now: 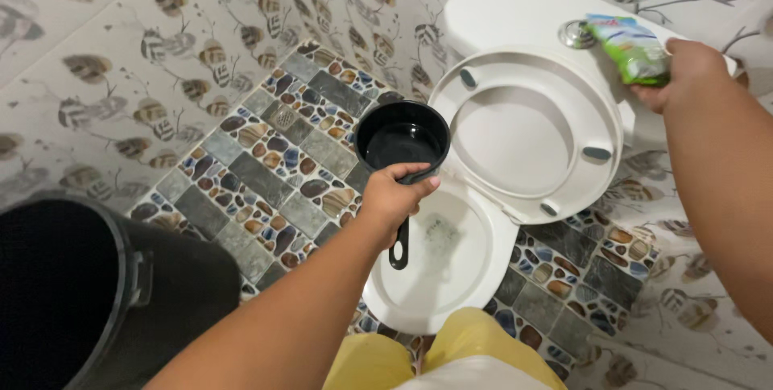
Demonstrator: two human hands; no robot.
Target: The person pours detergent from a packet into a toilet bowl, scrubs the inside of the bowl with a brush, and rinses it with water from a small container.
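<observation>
My left hand (394, 193) grips the handle of a black dipper (403, 136) with water in it, held level just left of the white toilet bowl (403, 293). The bowl's lid and seat (523, 132) are raised against the tank (503, 12). My right hand (680, 72) holds a green and white pouch (632, 48) over the top of the tank, next to the round metal flush button (576, 33). Greenish residue shows in the water at the bottom of the bowl.
A large black bin (97, 293) stands at the lower left. A small floor drain (284, 117) sits in the pebble-patterned floor tiles. Leaf-patterned wall tiles surround the toilet. Yellow clothing (451, 358) shows at the bottom edge.
</observation>
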